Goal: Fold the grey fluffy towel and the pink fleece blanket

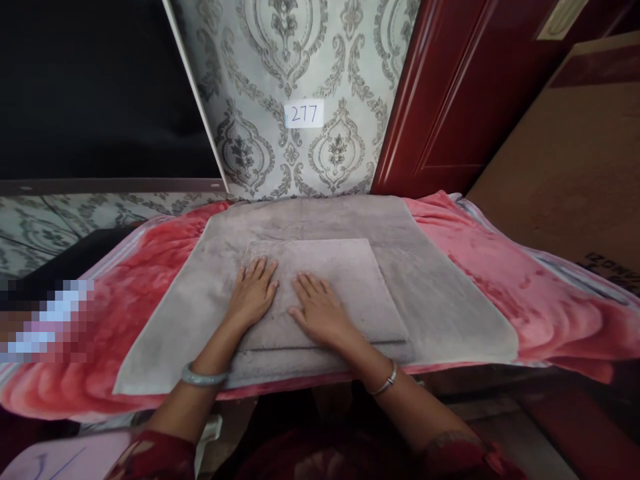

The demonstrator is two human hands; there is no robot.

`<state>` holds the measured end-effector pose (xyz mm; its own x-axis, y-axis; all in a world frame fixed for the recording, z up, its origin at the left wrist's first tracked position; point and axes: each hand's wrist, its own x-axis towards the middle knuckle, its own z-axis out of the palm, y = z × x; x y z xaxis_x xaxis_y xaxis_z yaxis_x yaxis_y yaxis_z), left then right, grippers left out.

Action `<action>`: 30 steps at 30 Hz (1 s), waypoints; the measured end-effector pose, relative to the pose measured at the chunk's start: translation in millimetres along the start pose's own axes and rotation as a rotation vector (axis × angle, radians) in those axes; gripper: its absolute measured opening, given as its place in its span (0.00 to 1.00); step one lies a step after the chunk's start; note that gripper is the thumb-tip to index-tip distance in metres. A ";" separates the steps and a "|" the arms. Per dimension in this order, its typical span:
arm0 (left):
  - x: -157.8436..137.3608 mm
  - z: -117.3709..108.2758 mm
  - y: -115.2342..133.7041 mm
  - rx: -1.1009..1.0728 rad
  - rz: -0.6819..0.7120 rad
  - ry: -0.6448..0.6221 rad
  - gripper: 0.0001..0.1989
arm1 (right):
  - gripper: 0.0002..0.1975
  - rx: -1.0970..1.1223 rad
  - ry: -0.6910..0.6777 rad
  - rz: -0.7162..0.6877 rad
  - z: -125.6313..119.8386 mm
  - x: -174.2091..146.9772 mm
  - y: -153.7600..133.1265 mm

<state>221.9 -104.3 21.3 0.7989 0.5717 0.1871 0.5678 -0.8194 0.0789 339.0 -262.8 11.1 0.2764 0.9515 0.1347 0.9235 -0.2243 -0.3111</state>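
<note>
A rectangular grey piece of cloth (345,267) lies flat on a larger grey cloth (440,300), near the middle of the table. My left hand (253,293) rests palm down on its left side, with the fingers stretched out. Palm down too, my right hand (320,307) lies near its centre, fingers spread and pointing away from me. Neither hand grips anything. A pale bangle (204,377) circles my left wrist and a silver bracelet (387,381) my right.
A red and pink blanket (165,267) covers the table beneath the grey cloth. Behind stand a dark screen (100,93), a patterned wall with a paper label (304,114) marked 277, and a dark red door (450,87). A cardboard box (565,153) leans at the right.
</note>
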 end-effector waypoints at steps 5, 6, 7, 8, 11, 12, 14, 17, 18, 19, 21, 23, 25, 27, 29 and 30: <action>2.8 -2.5 1.2 -0.027 -0.004 0.007 0.28 | 0.35 -0.049 0.058 0.193 -11.1 -41.3 56.6; 2.7 -2.2 1.0 -0.032 -0.006 0.010 0.28 | 0.35 -0.054 0.084 0.231 -11.1 -51.3 67.9; 2.6 -1.7 0.6 -0.036 -0.007 0.013 0.28 | 0.35 -0.053 0.110 0.266 -10.4 -61.0 78.5; 2.6 -1.1 0.3 -0.041 -0.008 0.015 0.28 | 0.34 -0.047 0.138 0.294 -9.2 -70.0 87.9; 2.6 0.2 -0.5 -0.052 -0.009 0.022 0.28 | 0.34 -0.020 0.208 0.335 -4.1 -90.0 108.2; 2.6 0.2 -0.5 -0.052 -0.010 0.022 0.28 | 0.33 -0.010 0.222 0.336 -2.5 -94.0 112.2; 2.3 -0.5 -0.1 -0.051 -0.013 0.018 0.28 | 0.33 0.007 0.235 0.331 -0.2 -98.5 117.3; 1.4 -1.8 1.0 -0.054 -0.020 0.012 0.28 | 0.33 0.020 0.230 0.320 -0.9 -99.0 121.7; 1.0 -2.0 1.3 -0.056 -0.021 0.012 0.28 | 0.33 0.015 0.225 0.321 -2.5 -97.8 122.7; 0.6 -2.0 1.3 -0.060 -0.020 0.015 0.28 | 0.32 0.004 0.224 0.321 -4.9 -95.7 123.3; -0.1 -1.5 1.1 -0.065 -0.014 0.027 0.28 | 0.31 -0.024 0.240 0.309 -11.5 -87.9 121.6; -0.6 -0.8 0.5 -0.071 -0.009 0.039 0.27 | 0.31 -0.040 0.262 0.258 -19.9 -73.5 113.1; -1.1 -0.4 -0.1 -0.074 -0.005 0.043 0.27 | 0.31 -0.030 0.249 0.169 -28.4 -51.2 95.6; -1.5 -0.6 -0.3 -0.075 -0.006 0.040 0.28 | 0.32 -0.011 0.195 0.083 -36.2 -21.8 70.4; -2.0 -0.7 -0.3 -0.078 -0.008 0.041 0.28 | 0.33 -0.003 0.134 0.028 -42.4 11.8 42.1; -2.3 -0.4 -0.3 -0.080 -0.009 0.044 0.28 | 0.33 -0.003 0.109 0.010 -44.8 29.0 28.7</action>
<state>219.8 -105.3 21.3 0.7836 0.5777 0.2284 0.5556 -0.8163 0.1584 385.4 -251.0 48.2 0.3127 0.9207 0.2335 0.9214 -0.2343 -0.3101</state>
